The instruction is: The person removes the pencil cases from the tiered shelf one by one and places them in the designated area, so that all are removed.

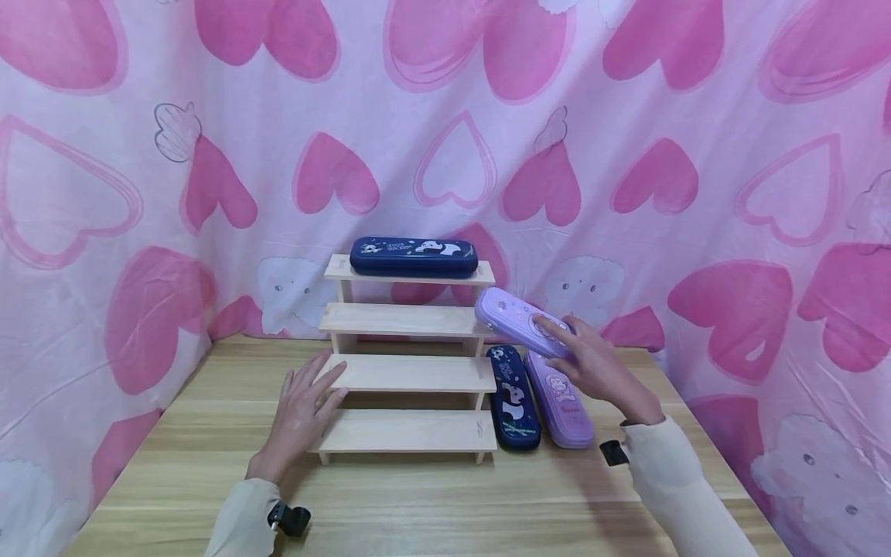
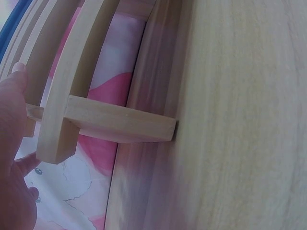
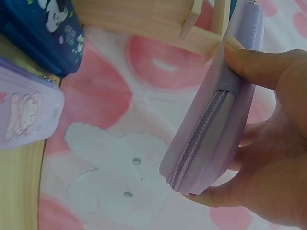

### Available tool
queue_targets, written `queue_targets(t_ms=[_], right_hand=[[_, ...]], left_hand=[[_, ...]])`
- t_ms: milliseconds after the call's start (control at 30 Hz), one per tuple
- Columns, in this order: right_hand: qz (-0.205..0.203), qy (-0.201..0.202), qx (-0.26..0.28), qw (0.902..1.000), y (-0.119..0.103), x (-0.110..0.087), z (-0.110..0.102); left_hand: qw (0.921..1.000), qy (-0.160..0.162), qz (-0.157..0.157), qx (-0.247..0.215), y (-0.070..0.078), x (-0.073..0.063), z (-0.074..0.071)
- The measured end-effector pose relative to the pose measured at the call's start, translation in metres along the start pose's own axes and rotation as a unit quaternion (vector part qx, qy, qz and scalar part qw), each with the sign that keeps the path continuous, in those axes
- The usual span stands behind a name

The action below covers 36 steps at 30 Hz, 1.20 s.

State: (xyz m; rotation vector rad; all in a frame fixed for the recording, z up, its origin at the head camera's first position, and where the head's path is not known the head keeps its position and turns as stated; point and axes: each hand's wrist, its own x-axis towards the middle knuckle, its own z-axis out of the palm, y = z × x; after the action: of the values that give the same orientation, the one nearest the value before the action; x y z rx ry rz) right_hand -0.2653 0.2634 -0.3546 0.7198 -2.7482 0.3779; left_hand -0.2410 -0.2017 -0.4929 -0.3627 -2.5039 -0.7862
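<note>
My right hand (image 1: 595, 363) holds a lilac pencil case (image 1: 518, 319) in the air beside the right end of the stepped wooden shelf (image 1: 411, 430). In the right wrist view, the thumb presses one face of this zipped case (image 3: 211, 129) and the other fingers lie on its far side. My left hand (image 1: 302, 410) is at the shelf's left end, its fingers extended and touching a middle step. The left wrist view shows only part of that hand (image 2: 14, 143), by the step ends. A navy pencil case (image 1: 414, 257) with a panda print lies on the top step.
Right of the shelf, a second navy panda pencil case (image 1: 513, 402) and another lilac pencil case (image 1: 560, 398) lie side by side on the wooden table (image 1: 418, 510). A pink heart-print cloth (image 1: 431, 139) hangs behind and along both sides.
</note>
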Motion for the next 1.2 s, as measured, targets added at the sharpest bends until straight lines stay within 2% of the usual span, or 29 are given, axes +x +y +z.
queue_targets(t_ms=[233,533,867,1200], right_hand=[[0.04,-0.01,0.003,0.9991,0.014,-0.013,0.001],[0.061,0.011,-0.009,0.9981,0.028,-0.025,0.004],[0.104,0.005,-0.015,0.9945,0.045,-0.034,0.015],[0.177,-0.02,0.007,0.9839,0.061,-0.042,0.032]], left_hand=[[1.0,0.001,0.002,0.005,-0.002,0.0,0.001],[1.0,0.002,0.002,0.004,-0.002,0.001,0.001],[0.9999,0.01,0.01,0.002,-0.001,0.002,0.002],[0.9998,0.015,0.014,0.004,-0.002,0.0,0.002]])
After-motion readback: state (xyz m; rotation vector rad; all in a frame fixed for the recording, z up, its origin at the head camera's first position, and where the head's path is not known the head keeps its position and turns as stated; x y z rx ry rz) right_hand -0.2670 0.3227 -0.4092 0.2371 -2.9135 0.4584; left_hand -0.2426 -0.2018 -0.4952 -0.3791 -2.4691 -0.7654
